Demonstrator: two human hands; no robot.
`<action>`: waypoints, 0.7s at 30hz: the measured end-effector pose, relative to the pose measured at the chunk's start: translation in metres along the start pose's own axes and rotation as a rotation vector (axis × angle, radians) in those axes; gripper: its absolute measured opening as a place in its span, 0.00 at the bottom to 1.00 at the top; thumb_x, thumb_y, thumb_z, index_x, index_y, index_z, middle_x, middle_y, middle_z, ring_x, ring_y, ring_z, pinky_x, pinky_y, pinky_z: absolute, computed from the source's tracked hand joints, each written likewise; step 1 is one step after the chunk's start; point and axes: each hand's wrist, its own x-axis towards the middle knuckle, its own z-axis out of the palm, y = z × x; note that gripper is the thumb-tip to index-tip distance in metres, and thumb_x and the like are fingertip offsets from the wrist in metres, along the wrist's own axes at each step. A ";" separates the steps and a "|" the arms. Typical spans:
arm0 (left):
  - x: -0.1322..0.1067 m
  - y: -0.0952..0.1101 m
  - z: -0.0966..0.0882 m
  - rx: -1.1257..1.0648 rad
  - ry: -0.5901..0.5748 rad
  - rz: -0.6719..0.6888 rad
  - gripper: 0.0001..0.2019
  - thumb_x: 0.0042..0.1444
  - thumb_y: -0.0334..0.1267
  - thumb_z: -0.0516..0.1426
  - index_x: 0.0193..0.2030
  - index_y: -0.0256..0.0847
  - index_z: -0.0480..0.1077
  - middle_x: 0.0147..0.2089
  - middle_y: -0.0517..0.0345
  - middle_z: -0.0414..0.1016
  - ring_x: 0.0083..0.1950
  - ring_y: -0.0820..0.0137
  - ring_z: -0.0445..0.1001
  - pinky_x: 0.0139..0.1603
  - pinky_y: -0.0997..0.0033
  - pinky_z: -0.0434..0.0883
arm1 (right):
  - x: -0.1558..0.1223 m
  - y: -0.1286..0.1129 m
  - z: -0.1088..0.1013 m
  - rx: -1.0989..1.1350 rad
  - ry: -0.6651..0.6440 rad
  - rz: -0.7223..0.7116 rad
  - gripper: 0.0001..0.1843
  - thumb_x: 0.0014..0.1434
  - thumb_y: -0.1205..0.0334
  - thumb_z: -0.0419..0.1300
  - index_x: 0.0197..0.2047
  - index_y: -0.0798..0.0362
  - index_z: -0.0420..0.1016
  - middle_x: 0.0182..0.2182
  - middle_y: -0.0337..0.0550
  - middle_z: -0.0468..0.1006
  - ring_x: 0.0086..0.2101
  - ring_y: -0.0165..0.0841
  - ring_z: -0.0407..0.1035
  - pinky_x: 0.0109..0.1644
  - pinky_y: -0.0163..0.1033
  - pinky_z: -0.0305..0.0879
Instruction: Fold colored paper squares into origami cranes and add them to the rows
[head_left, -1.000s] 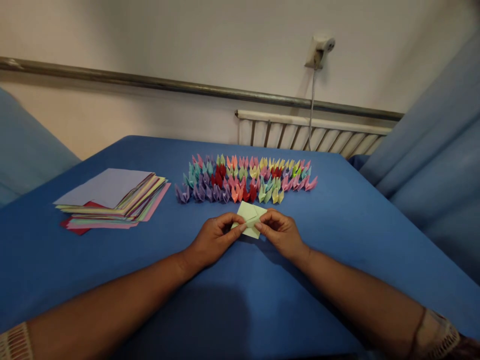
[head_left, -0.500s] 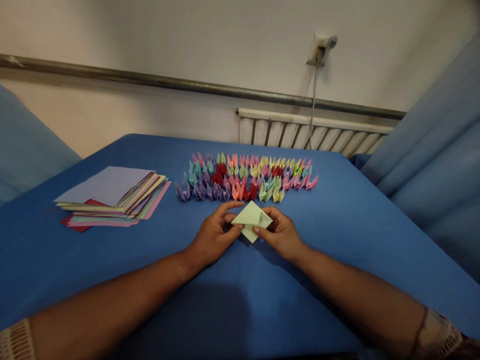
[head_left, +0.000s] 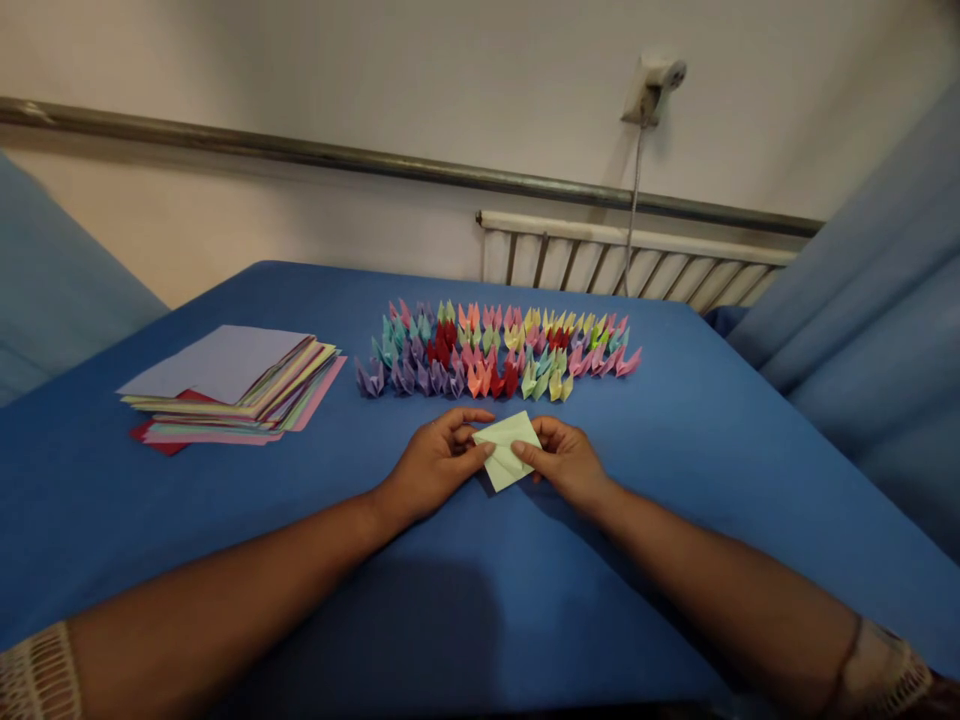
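Note:
A pale green folded paper is held between my two hands, just above the blue-covered table. My left hand pinches its left edge, thumb on top and fingers behind. On the right side, my right hand grips the paper with the thumb pressed on its face. The paper looks like a small tilted square with crease lines. Beyond my hands stand several rows of folded paper cranes in many colours.
To the left lies a stack of coloured paper sheets, a lilac one on top. A radiator, a metal pipe and a wall socket with a plug are at the back. Blue curtains hang at both sides.
The green paper has turned from a diamond with a raised flap to a flatter, tilted square. Both hands still hold it. The camera view has shifted slightly.

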 end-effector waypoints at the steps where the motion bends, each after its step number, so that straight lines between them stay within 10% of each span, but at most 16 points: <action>1: 0.001 0.001 0.000 -0.044 0.010 -0.020 0.20 0.50 0.42 0.63 0.49 0.39 0.68 0.26 0.67 0.69 0.28 0.73 0.72 0.33 0.72 0.69 | 0.000 0.000 0.000 0.005 0.010 -0.002 0.18 0.45 0.49 0.70 0.30 0.53 0.72 0.22 0.36 0.76 0.21 0.27 0.65 0.20 0.30 0.58; 10: 0.005 0.003 -0.003 -0.020 0.025 -0.084 0.13 0.48 0.44 0.64 0.34 0.37 0.72 0.28 0.62 0.74 0.28 0.72 0.71 0.30 0.73 0.68 | -0.006 0.007 0.003 -0.074 -0.097 -0.027 0.15 0.52 0.53 0.66 0.40 0.51 0.71 0.27 0.38 0.77 0.24 0.31 0.69 0.26 0.35 0.65; 14: 0.013 0.004 -0.013 0.194 -0.101 -0.004 0.11 0.52 0.44 0.61 0.33 0.38 0.72 0.24 0.64 0.69 0.25 0.73 0.67 0.26 0.75 0.63 | -0.009 -0.003 -0.009 -0.539 0.102 -0.473 0.16 0.57 0.63 0.62 0.50 0.49 0.72 0.43 0.47 0.76 0.44 0.39 0.71 0.47 0.46 0.68; 21: 0.041 0.005 -0.014 0.657 -0.219 0.189 0.11 0.56 0.39 0.56 0.42 0.38 0.75 0.29 0.61 0.73 0.30 0.71 0.69 0.30 0.74 0.63 | -0.008 -0.010 -0.017 -1.033 -0.319 -0.725 0.19 0.61 0.72 0.55 0.53 0.50 0.74 0.45 0.48 0.75 0.44 0.38 0.68 0.48 0.46 0.66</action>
